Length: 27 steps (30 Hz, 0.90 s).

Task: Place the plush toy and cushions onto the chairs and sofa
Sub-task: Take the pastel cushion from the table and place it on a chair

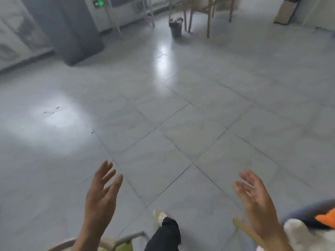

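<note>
Both hands reach forward from the body, empty. The left hand has its fingers straight and a little spread, palm turned inward. The right hand mirrors it, fingers loosely parted and gripping nothing. Held wide with the palms facing each other, they seem readied to take up something broad and soft.

From the right hand, the plush toy lies close by at about four o'clock, at the lower right edge of the view. It shows white fur, a dark body and an orange patch. The hand does not touch it. A pale wooden bar slants beside that wrist, probably part of a chair, so the toy may already sit on a seat, though this cannot be confirmed.

From the left hand, at about five o'clock, a green cushion shows at the bottom edge, next to a curved chair rim.

Between the hands, at six o'clock in the view, a dark trouser leg and pale shoe step onto the grey tiled floor.

Well away, at twelve o'clock, stand a small dark bin and wooden chair legs. A grey pillar rises at eleven o'clock. No sofa is in view
</note>
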### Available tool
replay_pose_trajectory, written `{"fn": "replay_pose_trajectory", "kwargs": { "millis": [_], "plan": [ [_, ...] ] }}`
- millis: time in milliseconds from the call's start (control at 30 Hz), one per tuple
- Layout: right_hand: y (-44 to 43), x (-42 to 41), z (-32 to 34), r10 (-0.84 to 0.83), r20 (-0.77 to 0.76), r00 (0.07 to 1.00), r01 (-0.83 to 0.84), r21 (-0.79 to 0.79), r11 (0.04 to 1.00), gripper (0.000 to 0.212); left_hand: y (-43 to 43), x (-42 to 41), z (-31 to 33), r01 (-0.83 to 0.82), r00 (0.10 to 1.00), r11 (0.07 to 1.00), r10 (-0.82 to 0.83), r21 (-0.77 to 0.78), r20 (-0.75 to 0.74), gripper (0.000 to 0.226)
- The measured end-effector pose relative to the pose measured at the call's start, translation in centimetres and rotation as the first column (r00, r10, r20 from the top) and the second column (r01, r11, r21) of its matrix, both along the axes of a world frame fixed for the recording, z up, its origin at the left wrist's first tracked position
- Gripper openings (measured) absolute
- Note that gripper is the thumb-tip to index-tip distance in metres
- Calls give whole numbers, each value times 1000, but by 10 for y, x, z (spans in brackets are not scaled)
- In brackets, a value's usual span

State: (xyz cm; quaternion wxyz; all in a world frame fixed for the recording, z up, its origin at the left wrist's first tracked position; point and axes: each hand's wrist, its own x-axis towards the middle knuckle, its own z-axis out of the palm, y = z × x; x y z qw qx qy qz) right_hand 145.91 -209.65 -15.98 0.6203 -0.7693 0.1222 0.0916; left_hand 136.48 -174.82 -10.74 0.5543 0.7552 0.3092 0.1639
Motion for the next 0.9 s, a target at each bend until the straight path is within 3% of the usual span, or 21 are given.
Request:
{"fn": "replay_pose_trajectory", "kwargs": {
  "millis": [167,333,400,533,767,900],
  "plan": [
    [151,86,10,371,37,928,-366,-104,925,52,104,-30,-18,-392,918,915,395,-93,18,49],
    [307,144,32,652,79,754,-645,-101,757,59,191,-28,-9,-588,792,796,603,-143,95,51],
    [359,155,39,697,105,710,-689,-99,718,56,222,-28,-1,-620,764,772,634,-139,118,60],
    [450,176,44,763,142,631,-758,-95,645,54,281,-19,2,-678,708,721,693,-146,133,53],
    [615,218,9,826,117,551,-821,-97,562,53,393,0,-22,-777,612,608,790,-161,32,49],
    [750,228,0,914,85,397,-913,-67,403,56,464,-7,-14,-865,484,477,875,-157,-9,54]
  ]
}}
